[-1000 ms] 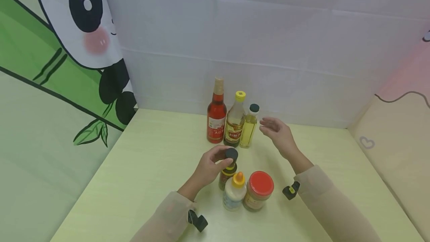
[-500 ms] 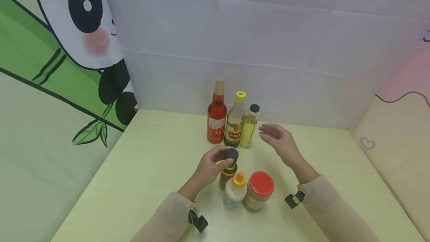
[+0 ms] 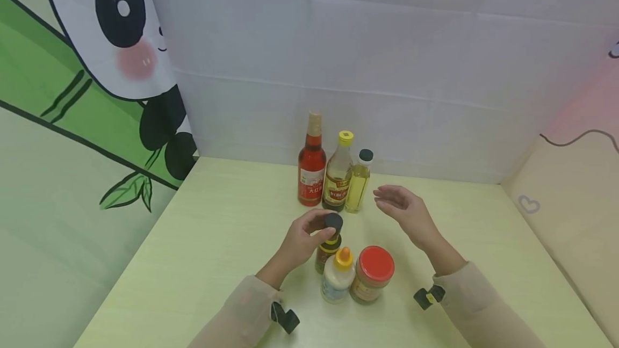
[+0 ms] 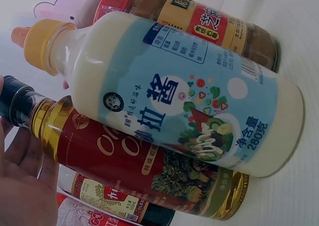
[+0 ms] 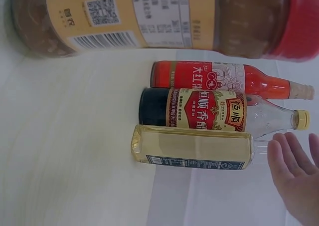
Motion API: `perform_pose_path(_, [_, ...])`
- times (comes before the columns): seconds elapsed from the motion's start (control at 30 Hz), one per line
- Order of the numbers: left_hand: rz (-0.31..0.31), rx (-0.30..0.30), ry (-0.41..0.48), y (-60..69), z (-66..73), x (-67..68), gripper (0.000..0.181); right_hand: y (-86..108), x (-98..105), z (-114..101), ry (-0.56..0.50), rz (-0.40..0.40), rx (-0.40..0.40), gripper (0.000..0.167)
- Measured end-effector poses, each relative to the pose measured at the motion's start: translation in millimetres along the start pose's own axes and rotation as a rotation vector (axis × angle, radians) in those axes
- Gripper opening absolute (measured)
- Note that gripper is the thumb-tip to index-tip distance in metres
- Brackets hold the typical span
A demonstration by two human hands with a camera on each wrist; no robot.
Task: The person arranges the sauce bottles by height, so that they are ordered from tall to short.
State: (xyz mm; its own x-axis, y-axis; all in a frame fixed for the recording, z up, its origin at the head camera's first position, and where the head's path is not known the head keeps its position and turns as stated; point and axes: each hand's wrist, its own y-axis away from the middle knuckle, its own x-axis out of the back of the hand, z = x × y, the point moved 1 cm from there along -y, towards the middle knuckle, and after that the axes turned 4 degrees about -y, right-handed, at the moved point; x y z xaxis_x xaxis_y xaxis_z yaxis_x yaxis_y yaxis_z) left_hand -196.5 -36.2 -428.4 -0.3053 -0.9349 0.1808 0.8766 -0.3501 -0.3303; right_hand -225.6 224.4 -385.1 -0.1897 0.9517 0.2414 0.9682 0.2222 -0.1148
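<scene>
My left hand point(image 3: 301, 239) pinches the black cap of a dark-labelled oil bottle point(image 3: 328, 255) that stands on the table; the left wrist view shows its maroon label point(image 4: 114, 153). In front of that bottle stands a white sauce bottle point(image 3: 336, 282) with an orange-yellow cap, beside a red-lidded jar point(image 3: 371, 277). Behind them, a red bottle point(image 3: 311, 173), a yellow-capped bottle point(image 3: 337, 176) and a slim yellow oil bottle point(image 3: 357, 187) form a row. Holding nothing, my right hand point(image 3: 405, 214) hovers right of the slim bottle, its fingers relaxed and slightly bent.
The pale table point(image 3: 232, 219) meets a light cloth wall point(image 3: 387, 69) behind the bottles. A printed cloth with a panda and green bamboo point(image 3: 48, 63) hangs on the left, and a cream panel with a heart stands on the right.
My right hand has moved slightly down, towards the front of the table, beside the slim oil bottle. My left hand keeps its hold on the cap, and the bottles and jar stay in place.
</scene>
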Motion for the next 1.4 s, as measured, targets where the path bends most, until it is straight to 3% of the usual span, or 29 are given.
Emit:
perform_pose_path(0.4, [-0.001,-0.007,-0.003,-1.2,-5.9,-0.8,0.033,12.4,-1,8,-0.001,0.000,-0.014,0.049])
perform_pose_path(1.4, [0.009,0.000,0.003,0.1,-1.0,-0.3,0.033,36.5,-13,15,0.002,-0.082,-0.070,0.048])
